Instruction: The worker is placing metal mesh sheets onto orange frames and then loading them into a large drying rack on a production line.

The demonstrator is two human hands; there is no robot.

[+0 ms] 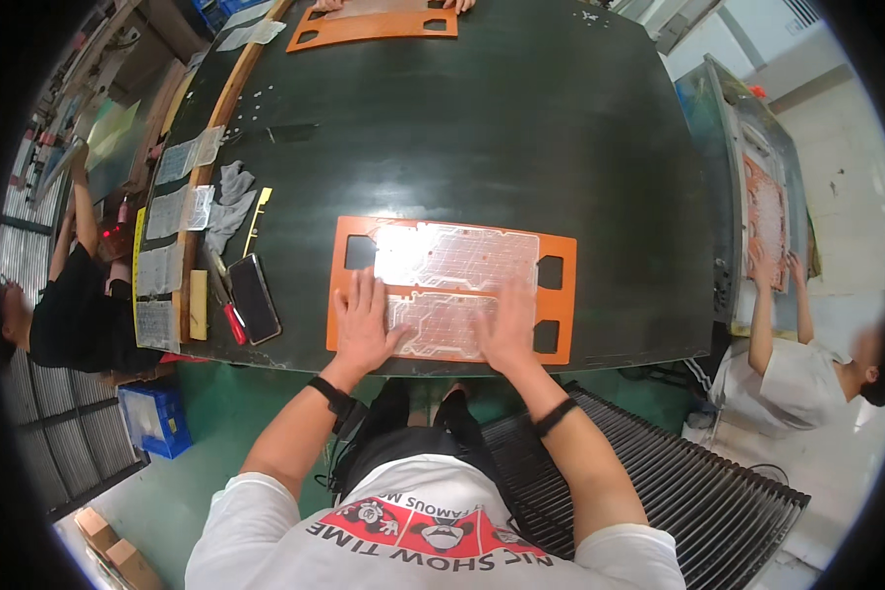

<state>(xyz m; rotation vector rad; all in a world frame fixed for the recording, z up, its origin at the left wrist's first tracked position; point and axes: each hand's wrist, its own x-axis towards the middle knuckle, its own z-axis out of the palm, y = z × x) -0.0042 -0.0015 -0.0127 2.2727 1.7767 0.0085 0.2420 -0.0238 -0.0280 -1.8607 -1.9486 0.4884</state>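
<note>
In front of me an orange board (354, 285) with dark cut-outs near its ends lies on the dark table. Two shiny translucent sheets with fine line patterns rest on it, a far sheet (452, 258) and a near sheet (433, 329). My left hand (366, 320) is laid flat with fingers stretched, over the board's left part and the near sheet's left edge. Over the near sheet's right end is my right hand (507, 324), fingers spread and a little blurred, its fingertips reaching the far sheet. Neither hand grips anything.
A phone (254, 298), a red-handled tool (234, 323), a grey cloth (230, 206) and a yellow strip (259, 218) lie at the left. Patterned sheets (162, 267) line the wooden rail (200, 177). Co-workers' hands work on another orange board (372, 29) opposite and a panel (765, 216) at right.
</note>
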